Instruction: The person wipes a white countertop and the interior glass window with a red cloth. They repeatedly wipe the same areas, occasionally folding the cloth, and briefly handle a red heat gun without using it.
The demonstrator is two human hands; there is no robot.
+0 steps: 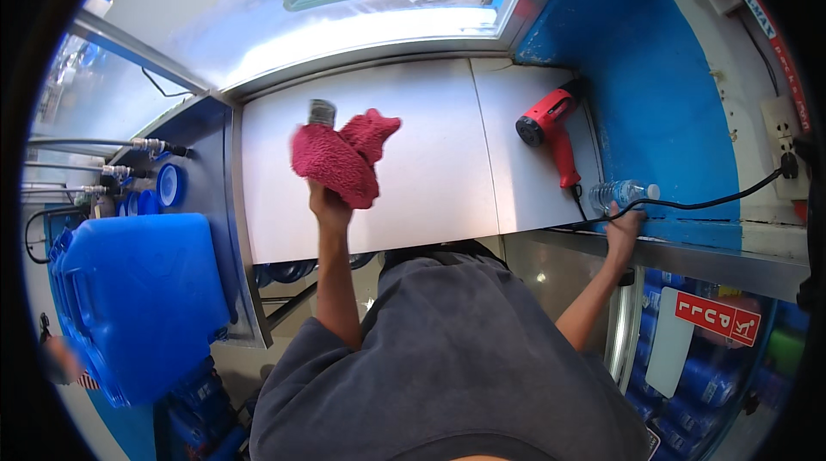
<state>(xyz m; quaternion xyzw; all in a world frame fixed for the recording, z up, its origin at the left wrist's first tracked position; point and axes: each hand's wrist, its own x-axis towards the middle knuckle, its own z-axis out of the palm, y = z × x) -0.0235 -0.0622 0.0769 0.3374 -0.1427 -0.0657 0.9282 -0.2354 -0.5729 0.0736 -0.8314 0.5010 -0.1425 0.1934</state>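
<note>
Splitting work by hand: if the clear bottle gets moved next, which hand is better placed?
Probably the right hand: it is right by the bottle, though firm contact is unclear. The left hand is farther off and holds a red cloth.

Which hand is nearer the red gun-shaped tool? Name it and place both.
Right. The right hand is by the clear bottle, to the right of the red gun-shaped tool; the left hand, gripping a red cloth, is farther off, to its left.
</note>
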